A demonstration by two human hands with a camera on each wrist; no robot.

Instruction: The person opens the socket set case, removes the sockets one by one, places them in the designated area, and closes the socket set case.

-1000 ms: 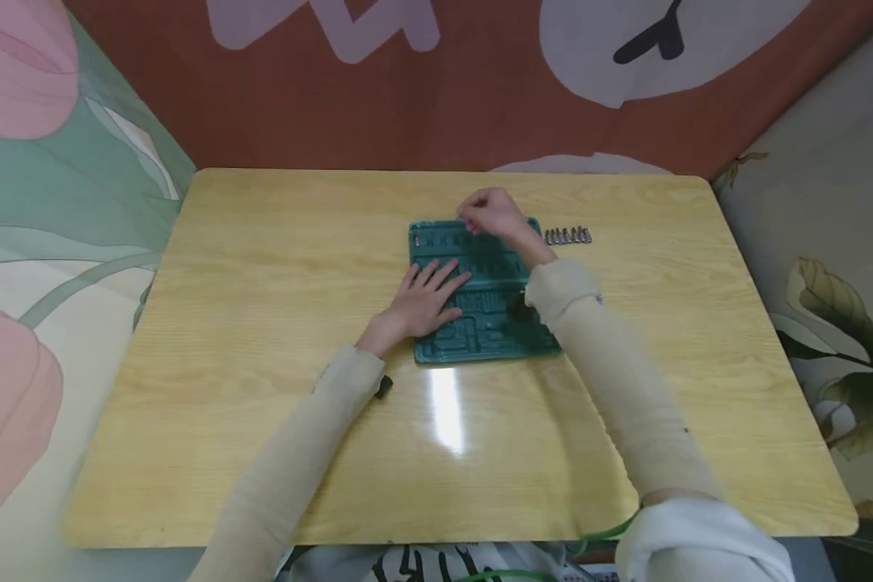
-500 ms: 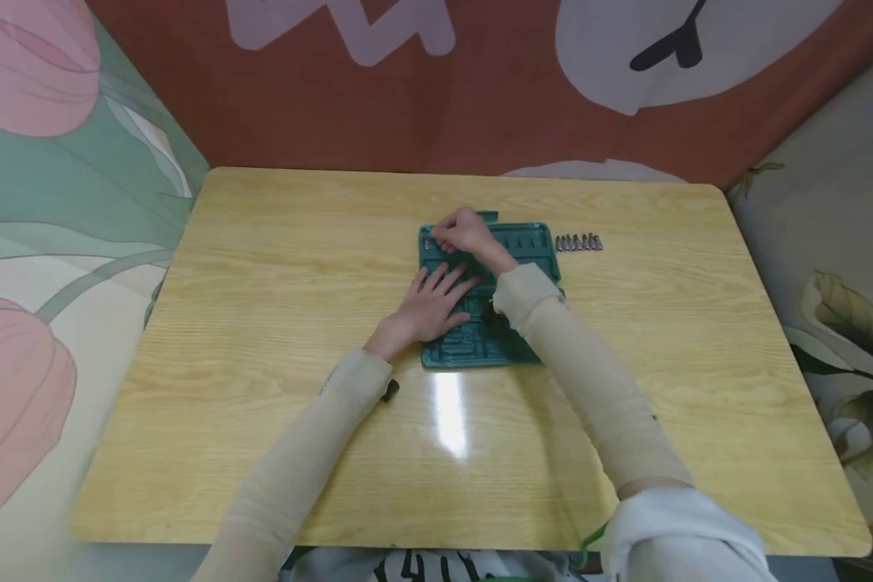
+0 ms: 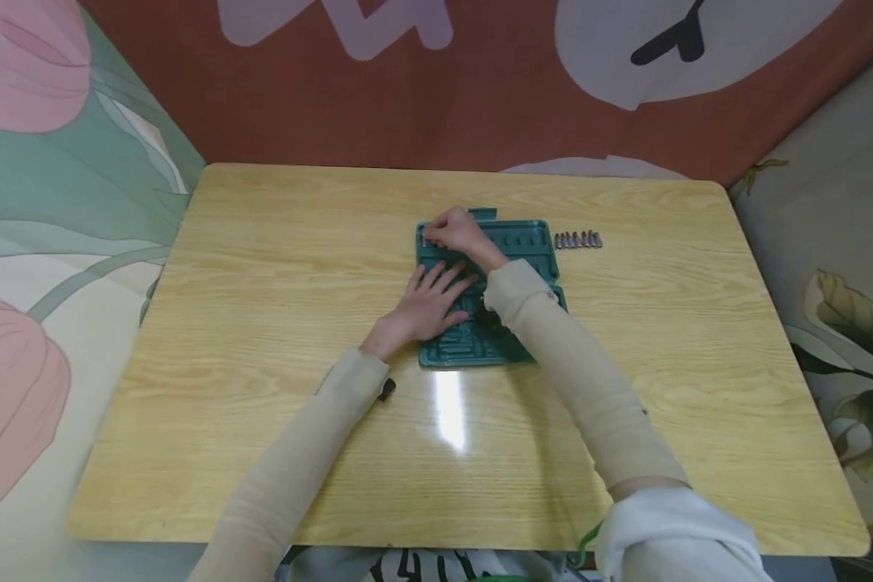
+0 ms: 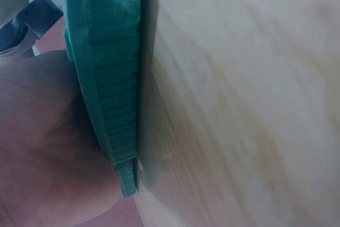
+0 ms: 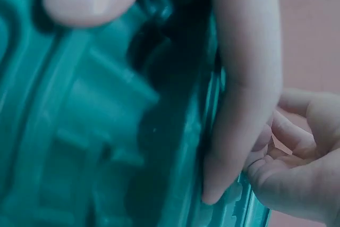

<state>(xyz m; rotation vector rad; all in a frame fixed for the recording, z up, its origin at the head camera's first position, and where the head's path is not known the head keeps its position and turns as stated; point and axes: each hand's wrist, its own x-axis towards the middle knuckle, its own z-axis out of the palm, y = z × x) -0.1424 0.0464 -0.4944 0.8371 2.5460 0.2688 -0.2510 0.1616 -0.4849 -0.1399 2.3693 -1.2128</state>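
Observation:
A green plastic tool case [image 3: 527, 234] lies opened flat on the table, its moulded slots facing up. My left hand [image 3: 427, 305] rests on the near left part of the case, fingers spread and palm down. At the far left corner of the case my right hand [image 3: 456, 230] pinches with its fingers turned down into the slots. A small metal socket seems to be between those fingertips, mostly hidden by them. In the right wrist view the right hand [image 5: 297, 168] shows its curled fingers beyond the left hand's fingers [image 5: 244, 51]. The left wrist view shows the case's side wall [image 4: 114, 78].
Several small metal sockets [image 3: 578, 240] stand in a row on the wooden table [image 3: 262, 323], just right of the case's far half. A latch tab [image 3: 483, 213] sticks out at the far edge. Fabric-covered walls surround the table on its far side and flanks.
My right hand has moved left from above the far edge to the far left corner of the case, lowering toward the slots. The left hand stays on the case. The head view shifted slightly.

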